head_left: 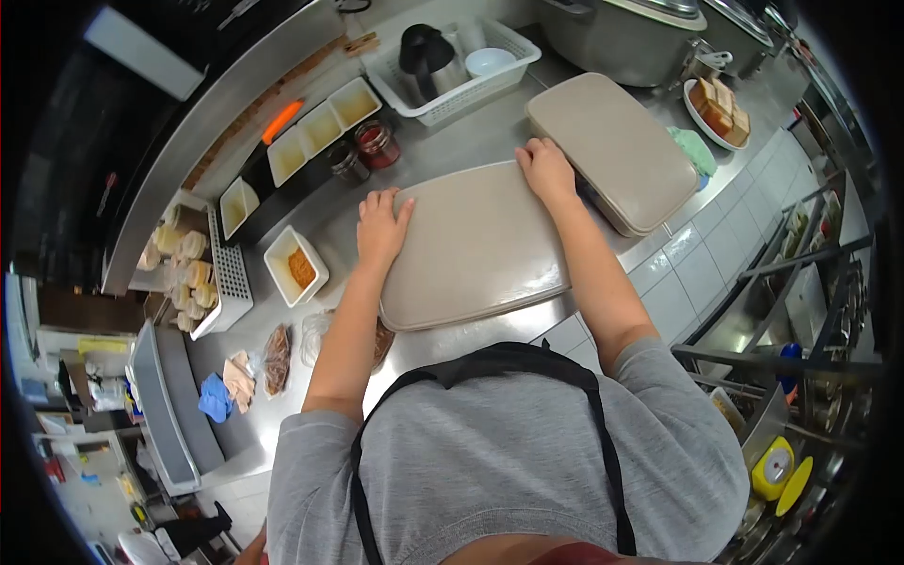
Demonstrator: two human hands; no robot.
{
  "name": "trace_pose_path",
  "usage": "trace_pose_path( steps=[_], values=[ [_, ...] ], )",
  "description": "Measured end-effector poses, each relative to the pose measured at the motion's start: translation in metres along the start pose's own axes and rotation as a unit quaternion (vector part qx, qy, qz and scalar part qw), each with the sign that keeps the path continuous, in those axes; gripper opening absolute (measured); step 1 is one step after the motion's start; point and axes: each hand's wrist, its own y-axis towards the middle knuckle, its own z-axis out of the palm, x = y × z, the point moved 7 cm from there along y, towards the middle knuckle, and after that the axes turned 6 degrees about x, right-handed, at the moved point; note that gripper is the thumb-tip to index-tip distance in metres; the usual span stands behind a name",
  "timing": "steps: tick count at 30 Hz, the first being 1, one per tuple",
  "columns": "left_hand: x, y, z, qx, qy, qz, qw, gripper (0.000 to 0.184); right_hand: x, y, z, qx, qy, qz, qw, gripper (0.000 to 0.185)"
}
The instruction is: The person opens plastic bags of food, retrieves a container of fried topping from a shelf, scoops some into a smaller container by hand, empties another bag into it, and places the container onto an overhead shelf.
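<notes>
A large beige lidded container (476, 250) lies on the steel counter in front of me. On its left edge rests my left hand (381, 229), fingers spread over the rim. My right hand (546, 171) lies at its far right corner, fingers apart, close to a second beige lidded container (617, 151). Neither hand is closed round anything. A white tub with orange-brown crumbs (298, 266) stands left of my left hand. Beyond that hand are a jar with red contents (378, 144) and a darker jar (348, 163).
White basket (452, 80) with a black-topped jug (431, 64) at the back; large pots (612, 38) behind right; bread plate (718, 113) and green cloth (693, 151) at right. Crate of containers (218, 282), bag of brown food (277, 360) and blue cloth (216, 398) at left.
</notes>
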Motion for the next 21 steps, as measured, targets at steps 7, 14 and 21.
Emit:
trace_pose_path(
  steps=[7,14,21],
  values=[
    [0.058,0.007,0.01,0.201,-0.396,-0.17,0.88,0.065,0.013,0.007,0.002,-0.029,-0.039,0.026,0.998,0.031],
    [0.05,-0.01,0.023,0.214,-0.724,-0.163,0.636,0.081,0.036,0.001,-0.03,-0.126,-0.027,-0.026,0.991,0.033],
    [0.054,-0.015,0.032,0.215,-0.744,-0.213,0.596,0.092,0.068,0.01,-0.06,-0.038,0.033,-0.039,0.998,0.045]
  ],
)
